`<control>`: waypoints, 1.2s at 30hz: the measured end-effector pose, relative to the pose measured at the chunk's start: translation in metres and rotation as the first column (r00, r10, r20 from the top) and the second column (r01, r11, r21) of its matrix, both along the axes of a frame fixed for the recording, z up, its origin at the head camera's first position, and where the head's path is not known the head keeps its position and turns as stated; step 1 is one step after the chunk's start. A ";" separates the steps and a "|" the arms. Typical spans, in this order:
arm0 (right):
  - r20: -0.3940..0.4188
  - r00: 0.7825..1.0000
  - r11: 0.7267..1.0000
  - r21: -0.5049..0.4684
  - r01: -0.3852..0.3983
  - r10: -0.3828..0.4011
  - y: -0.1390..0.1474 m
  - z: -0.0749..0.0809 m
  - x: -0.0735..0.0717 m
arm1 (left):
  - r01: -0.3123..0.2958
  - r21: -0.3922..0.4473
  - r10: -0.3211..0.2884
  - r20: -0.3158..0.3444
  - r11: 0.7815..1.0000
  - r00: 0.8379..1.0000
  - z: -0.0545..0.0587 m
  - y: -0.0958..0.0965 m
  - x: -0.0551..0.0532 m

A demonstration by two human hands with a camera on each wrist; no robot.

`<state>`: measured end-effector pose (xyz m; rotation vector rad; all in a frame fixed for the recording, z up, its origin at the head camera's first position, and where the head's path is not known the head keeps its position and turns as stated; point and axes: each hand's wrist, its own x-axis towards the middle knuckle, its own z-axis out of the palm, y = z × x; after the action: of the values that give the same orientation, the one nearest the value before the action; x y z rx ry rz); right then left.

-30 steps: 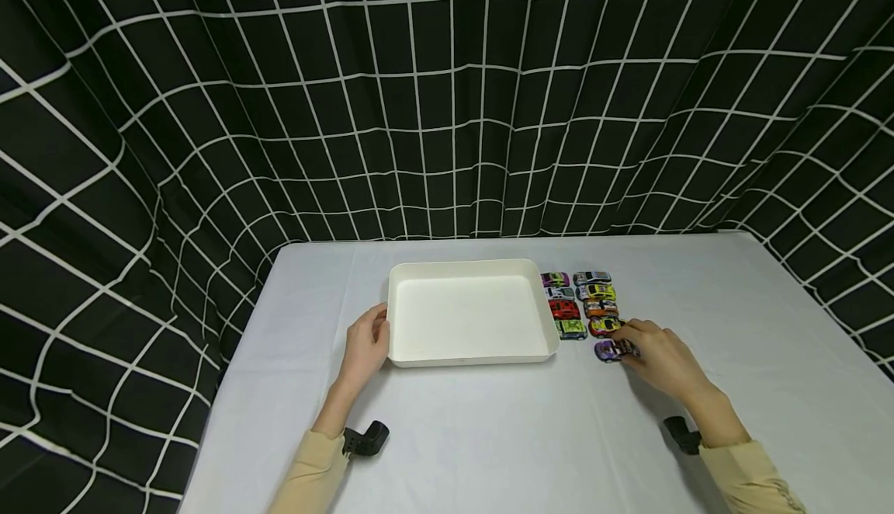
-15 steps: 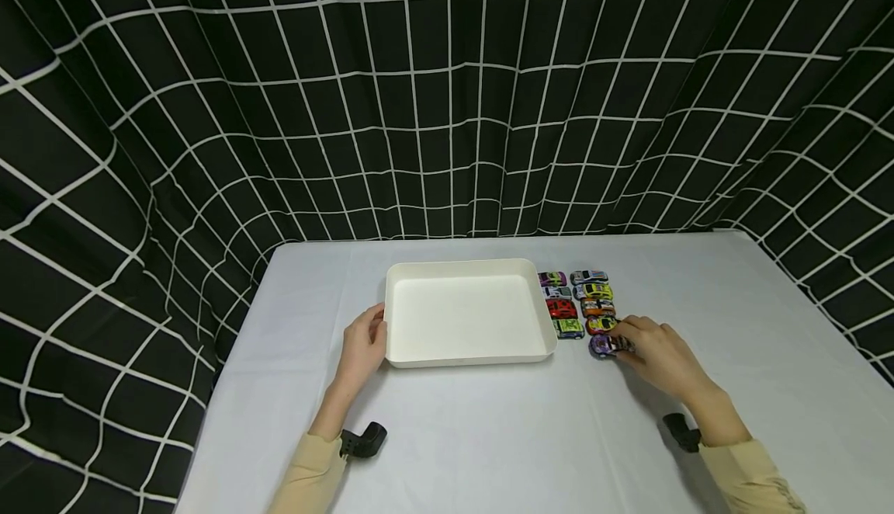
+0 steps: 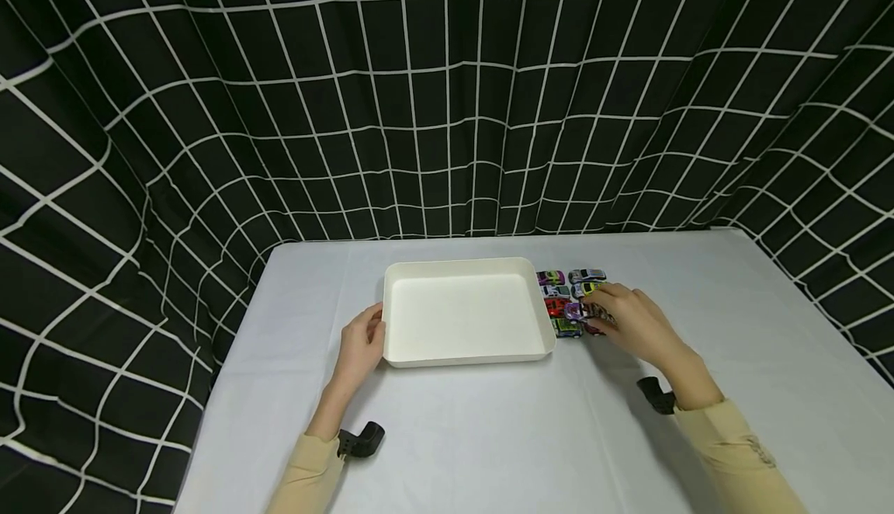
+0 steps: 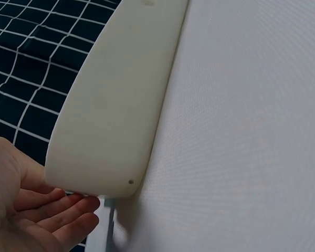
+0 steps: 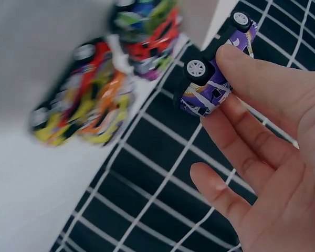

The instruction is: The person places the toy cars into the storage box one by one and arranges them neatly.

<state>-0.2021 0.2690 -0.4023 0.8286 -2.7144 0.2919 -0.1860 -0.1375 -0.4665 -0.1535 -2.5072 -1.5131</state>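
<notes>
Blurred toy cars (image 5: 106, 100) in right-wrist view

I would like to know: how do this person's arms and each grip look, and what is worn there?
The left sleeve and right sleeve are beige, with soft folds. The left device and right device, worn near the sleeve ends, are small and black. The left grip and right grip wear no gloves.
</notes>
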 end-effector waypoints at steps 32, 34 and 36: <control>0.114 0.982 0.987 0.039 -0.153 0.148 -0.131 0.006 -0.077 | 0.005 0.040 -0.007 0.031 0.999 1.000 -0.003 -0.008 -0.003; 0.127 0.980 0.986 0.044 -0.162 0.156 -0.138 0.005 -0.081 | 0.003 0.046 -0.005 0.036 0.999 0.999 -0.003 -0.008 -0.003; 0.140 0.977 0.985 0.048 -0.166 0.158 -0.144 0.005 -0.085 | 0.000 0.051 -0.002 0.036 0.999 0.999 -0.004 -0.008 -0.004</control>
<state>-0.2871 0.1253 -0.3977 1.0880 -2.7971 0.3136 -0.1900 -0.1453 -0.4704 -0.1208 -2.4934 -1.5922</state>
